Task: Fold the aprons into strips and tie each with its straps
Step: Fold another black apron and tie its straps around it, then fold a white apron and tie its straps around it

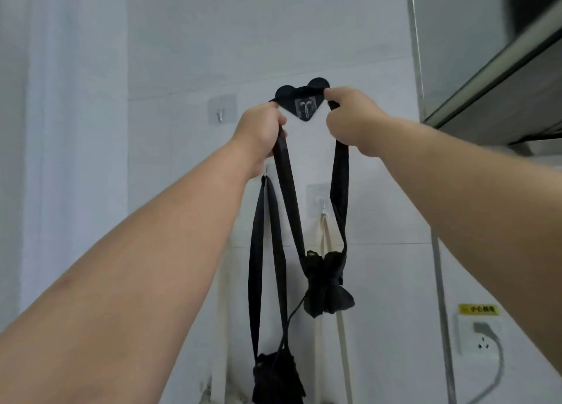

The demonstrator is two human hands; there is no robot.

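Both my hands are raised to a white tiled wall. My left hand [261, 130] and my right hand [352, 118] each grip one side of a black neck strap [340, 172], holding its top stretched across a clear adhesive hook [305, 109]. From the strap hangs a black apron bundle [325, 288], rolled and tied, with lace at its edge. A second black apron bundle [275, 376] hangs lower left by its own strap [258, 251], whose top is at my left wrist. A cream strap [324, 233] hangs from a lower hook [323, 206].
An empty clear hook [221, 111] sits on the wall at upper left. A steel range hood [486, 54] juts out at upper right. Below it are a wall socket [483, 340] with a grey cable and a yellow warning label [478, 309].
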